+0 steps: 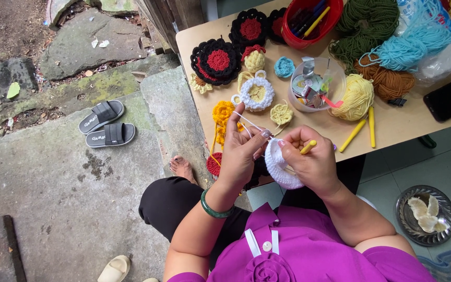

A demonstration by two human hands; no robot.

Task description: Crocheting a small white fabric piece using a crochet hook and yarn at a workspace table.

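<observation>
The white crochet piece (pixel 282 166) looks soft, light and floppy, best pinched at its rim. It sits between both hands, just off the table's (pixel 392 125) near edge. The left hand (pixel 241 151) pinches it, yarn (pixel 246 122) over one finger. The right hand (pixel 311 162) grips a yellow hook (pixel 308 147), fingers curled.

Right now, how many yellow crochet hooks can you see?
3. One crochet hook is in the right hand, working the white piece. Two spare hooks lie on the table beside the pale yellow yarn. The red tub may hide more.
</observation>
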